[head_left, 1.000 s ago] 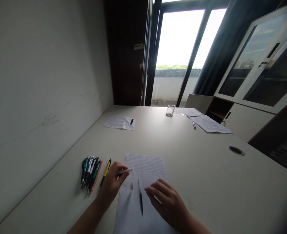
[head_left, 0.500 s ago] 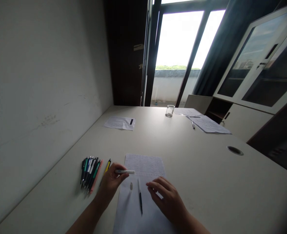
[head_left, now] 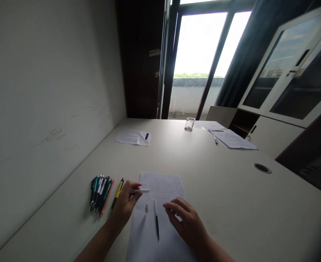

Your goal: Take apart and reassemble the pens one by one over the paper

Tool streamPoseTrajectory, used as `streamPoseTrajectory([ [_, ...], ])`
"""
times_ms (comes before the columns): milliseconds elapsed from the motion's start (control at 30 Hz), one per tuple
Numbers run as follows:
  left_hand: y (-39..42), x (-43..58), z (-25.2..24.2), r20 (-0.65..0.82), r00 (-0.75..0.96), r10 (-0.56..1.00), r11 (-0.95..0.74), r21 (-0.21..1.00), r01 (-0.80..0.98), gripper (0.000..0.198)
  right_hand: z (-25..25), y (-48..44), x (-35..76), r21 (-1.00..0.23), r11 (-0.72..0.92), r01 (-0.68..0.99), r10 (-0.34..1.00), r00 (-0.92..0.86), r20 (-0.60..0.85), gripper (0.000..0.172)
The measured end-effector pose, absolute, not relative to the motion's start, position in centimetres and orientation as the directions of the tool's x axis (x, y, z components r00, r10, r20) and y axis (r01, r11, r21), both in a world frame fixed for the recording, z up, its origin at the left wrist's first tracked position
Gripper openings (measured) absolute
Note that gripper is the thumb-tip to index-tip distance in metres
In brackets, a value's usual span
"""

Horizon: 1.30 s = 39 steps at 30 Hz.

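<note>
While in left hand point(head_left: 125, 205), white pen point(head_left: 140, 190)

A slim white pen barrel point(head_left: 141, 190), pinched in the left hand point(head_left: 125, 205), sits nearly level over the handwritten sheet point(head_left: 163, 183). On the sheet lie a small white cap point(head_left: 146, 208) and a thin, black-ended refill point(head_left: 156, 219), lengthwise.

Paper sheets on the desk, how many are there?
4: near sheet, folded sheet at left, back sheet beside the glass, right sheet next to it; others may lie stacked.
</note>
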State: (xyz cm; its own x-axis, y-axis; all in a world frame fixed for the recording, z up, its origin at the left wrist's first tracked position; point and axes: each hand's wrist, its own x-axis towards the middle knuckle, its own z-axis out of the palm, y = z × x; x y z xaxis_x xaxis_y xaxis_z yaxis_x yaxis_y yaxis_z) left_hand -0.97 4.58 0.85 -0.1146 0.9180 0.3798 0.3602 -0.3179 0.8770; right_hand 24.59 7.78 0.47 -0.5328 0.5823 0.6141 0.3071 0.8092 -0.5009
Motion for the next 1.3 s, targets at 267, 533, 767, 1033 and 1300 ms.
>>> streamPoseTrajectory([
  [267,4.99,-1.90,0.55,0.394,-0.161,0.905,-0.244,0.790,0.562,0.007,0.23,8.01,24.38,-0.506,0.803,0.316,0.591,-0.541,0.599,0.018],
  [533,5.25,-1.85,-0.06,0.377,-0.169,0.911,-0.228,0.800,0.555,0.009,0.18,7.69,24.48,-0.532,0.782,0.325,0.610,-0.573,0.547,0.022],
  [767,5.19,-1.72,-0.06,0.356,-0.221,0.908,-0.193,0.823,0.534,0.012,0.15,7.75,24.50,-0.534,0.778,0.332,0.613,-0.587,0.529,0.024],
  [1033,5.08,-1.81,-0.20,0.305,-0.282,0.910,-0.142,0.866,0.480,0.019,0.38,7.71,24.42,-0.530,0.782,0.328,0.609,-0.581,0.539,0.023],
  [1300,5.09,-1.88,-0.07,0.178,-0.247,0.952,-0.102,0.951,0.290,0.033,0.75,7.82,24.42,-0.527,0.784,0.329,0.613,-0.550,0.568,0.021],
])
